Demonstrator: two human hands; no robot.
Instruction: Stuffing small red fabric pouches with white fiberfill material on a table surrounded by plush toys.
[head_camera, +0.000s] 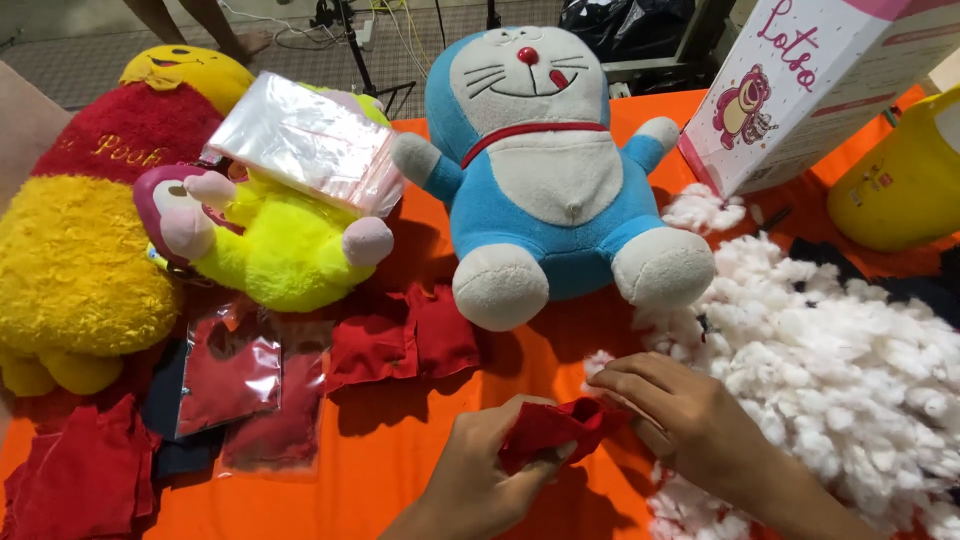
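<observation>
The left hand (480, 470) is gripping a small red fabric pouch (555, 425), fingers curled around its lower end and pinching it tight. The right hand (680, 415) is meeting it from the other side, its fingers (625, 385) closing over the pouch's upper edge, so the pouch is sitting between both hands, low over the orange table cover (400, 480).

Just to the right of the right hand, a big heap of white stuffing fibre (830, 370) is spreading out, its near edge touching that hand. Directly beyond both hands a blue and white cat plush (545, 170) is sitting upright. Further left of the left hand, flat red fabric pieces (405, 345) and a clear plastic bag with red cloth (230, 375) are lying, with a yellow-green plush (275, 240) and a red and yellow bear plush (85, 230) behind them.

Judging by the grip, the step in hand looks like working the pouch's opening beside the stuffing. A following move would seem to call for the left hand keeping the mouth held apart while the right frees itself for fibre.
</observation>
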